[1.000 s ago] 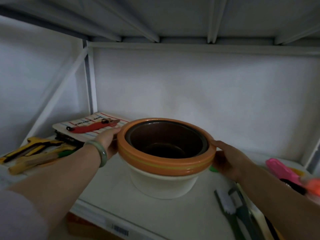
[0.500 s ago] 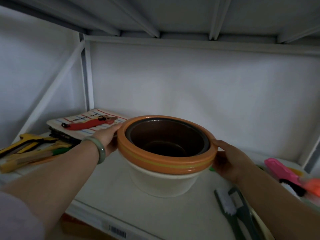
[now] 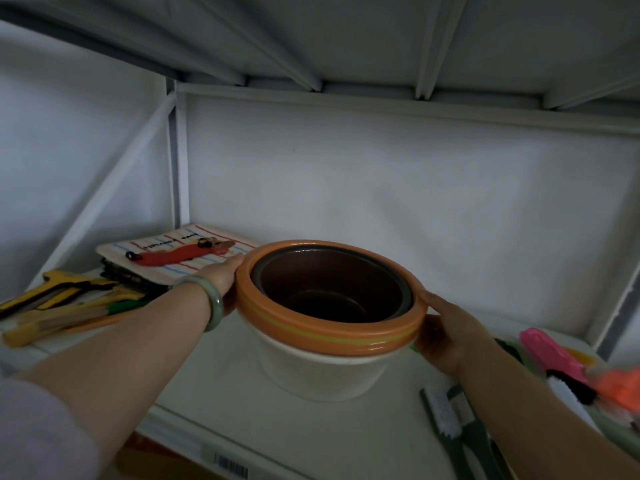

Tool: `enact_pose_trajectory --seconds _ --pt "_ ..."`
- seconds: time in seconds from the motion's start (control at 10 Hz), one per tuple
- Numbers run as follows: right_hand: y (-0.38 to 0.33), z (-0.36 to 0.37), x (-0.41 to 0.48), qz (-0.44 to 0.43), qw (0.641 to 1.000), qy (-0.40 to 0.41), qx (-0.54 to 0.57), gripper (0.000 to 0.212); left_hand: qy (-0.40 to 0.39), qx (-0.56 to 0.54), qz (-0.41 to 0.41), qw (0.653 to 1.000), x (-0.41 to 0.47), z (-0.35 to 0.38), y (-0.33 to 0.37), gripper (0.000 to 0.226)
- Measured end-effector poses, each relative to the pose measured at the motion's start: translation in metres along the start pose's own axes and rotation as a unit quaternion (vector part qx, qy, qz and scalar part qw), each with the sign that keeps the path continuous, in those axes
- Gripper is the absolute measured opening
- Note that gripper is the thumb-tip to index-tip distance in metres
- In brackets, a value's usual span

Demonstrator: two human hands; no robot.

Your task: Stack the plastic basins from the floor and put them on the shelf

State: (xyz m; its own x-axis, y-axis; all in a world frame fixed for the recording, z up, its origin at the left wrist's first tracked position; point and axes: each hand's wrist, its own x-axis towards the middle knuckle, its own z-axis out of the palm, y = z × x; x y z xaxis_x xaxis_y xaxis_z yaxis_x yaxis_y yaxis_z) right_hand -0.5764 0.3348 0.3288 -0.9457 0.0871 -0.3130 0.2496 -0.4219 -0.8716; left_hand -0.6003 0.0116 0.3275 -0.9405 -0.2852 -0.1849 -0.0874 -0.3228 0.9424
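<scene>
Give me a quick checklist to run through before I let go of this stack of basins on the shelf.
1. Stack nested: brown basin inside orange basin, white basin beneath: ok.
2. Left hand and right hand both on the orange rim: ok.
3. Stack's base fully resting on the shelf: cannot tell.
4. Clear of the striped cloth on the left: ok.
5. Clear of the green brush on the right: ok.
6. Room under the upper shelf: ok.
</scene>
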Motion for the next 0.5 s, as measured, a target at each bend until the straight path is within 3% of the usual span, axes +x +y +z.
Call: enact_pose_trajectory --seconds 0.3,0.5 --pt "0.006 0.002 -0.007 -0.028 0.999 0.012 0.033 0.043 -0.011 -0.045 0.002 0.999 -0.036 0.000 0.007 0.028" --pt "0.007 -0.001 -0.056 -0.053 0.998 -0.007 0.042 0.019 -0.027 -0.037 0.010 0.999 -0.080 -0.025 0.017 0.019"
